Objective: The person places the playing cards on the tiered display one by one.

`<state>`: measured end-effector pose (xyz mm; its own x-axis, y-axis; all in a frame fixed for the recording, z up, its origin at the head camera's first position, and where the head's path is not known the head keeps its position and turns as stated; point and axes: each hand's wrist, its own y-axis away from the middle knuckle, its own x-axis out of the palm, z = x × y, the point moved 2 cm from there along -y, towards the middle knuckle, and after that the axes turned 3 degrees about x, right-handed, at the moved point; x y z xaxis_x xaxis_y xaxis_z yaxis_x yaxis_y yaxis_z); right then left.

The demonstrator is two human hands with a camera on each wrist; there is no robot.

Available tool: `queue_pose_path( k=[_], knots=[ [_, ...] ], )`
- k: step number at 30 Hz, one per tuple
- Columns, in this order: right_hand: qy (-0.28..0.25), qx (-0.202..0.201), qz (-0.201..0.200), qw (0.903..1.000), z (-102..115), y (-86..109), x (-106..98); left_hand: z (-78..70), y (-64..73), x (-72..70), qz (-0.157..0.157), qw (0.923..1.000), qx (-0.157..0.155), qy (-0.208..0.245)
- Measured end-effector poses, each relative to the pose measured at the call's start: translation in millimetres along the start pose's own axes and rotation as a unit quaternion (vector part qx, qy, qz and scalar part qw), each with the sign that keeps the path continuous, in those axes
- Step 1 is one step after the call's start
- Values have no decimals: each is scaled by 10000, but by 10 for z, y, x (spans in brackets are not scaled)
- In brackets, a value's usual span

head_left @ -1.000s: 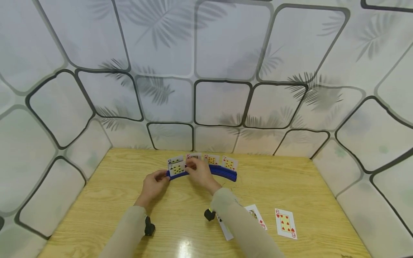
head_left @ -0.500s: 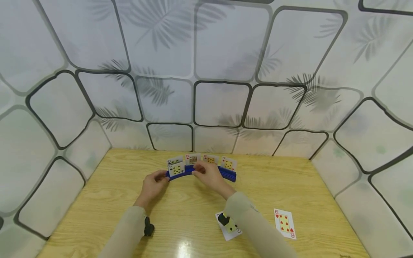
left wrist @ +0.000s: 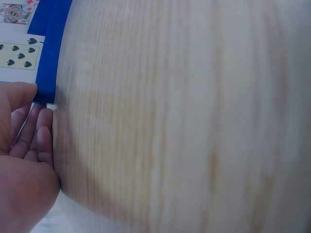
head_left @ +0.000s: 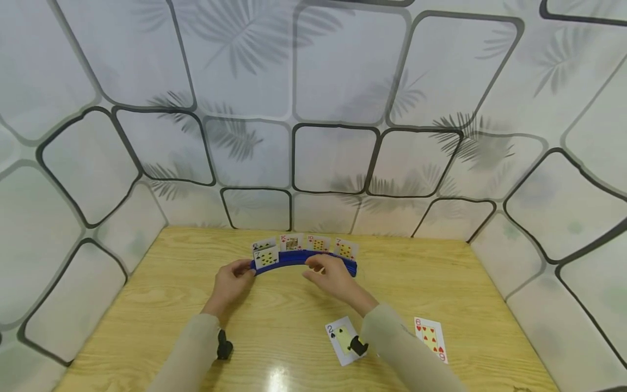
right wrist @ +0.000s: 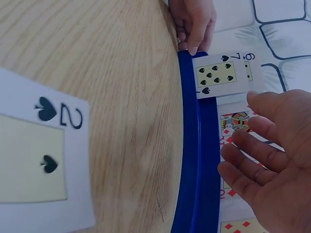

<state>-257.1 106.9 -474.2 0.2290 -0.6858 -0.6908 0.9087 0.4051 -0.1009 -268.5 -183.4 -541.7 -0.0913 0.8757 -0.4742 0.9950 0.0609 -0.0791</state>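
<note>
A curved blue card holder [head_left: 299,257] stands on the wooden table with playing cards upright in it. My left hand [head_left: 231,284] grips its left end, thumb in front and fingers behind. Beside that hand the seven of spades [right wrist: 216,77] is in the front slot, partly covering the six [head_left: 264,243] behind. Along the back row stand the king of diamonds [head_left: 292,242], ten of diamonds [head_left: 318,243] and seven of diamonds [head_left: 345,249]. Just in front of the holder's right half hovers my right hand [head_left: 335,279], fingers loosely bent and holding nothing.
The two of spades [head_left: 340,335] lies face up near my right wrist, partly behind the black wrist camera [head_left: 358,345]. Farther right is the six of hearts [head_left: 430,336], its edge covered by my sleeve. Patterned walls close off the table's back and sides.
My right hand has moved away from the seven of spades, rightward along the holder and slightly back. My sleeve now covers a card seen earlier beside the two. The left hand has stayed put.
</note>
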Motion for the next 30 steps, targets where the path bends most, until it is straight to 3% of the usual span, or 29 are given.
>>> queue_pose_path(
  k=[10, 20, 30],
  knots=[
    [49, -65, 14, 10000, -207, 289, -61, -12, 17, 7, -14, 10000, -53, -22],
    [203, 279, 253, 9991, -389, 625, -155, 8, 9, 18, 29, 10000, -44, 10],
    [598, 178, 269, 9977, -507, 888, -179, 18, 9, 23, -20, 10000, -6, -96]
  ],
)
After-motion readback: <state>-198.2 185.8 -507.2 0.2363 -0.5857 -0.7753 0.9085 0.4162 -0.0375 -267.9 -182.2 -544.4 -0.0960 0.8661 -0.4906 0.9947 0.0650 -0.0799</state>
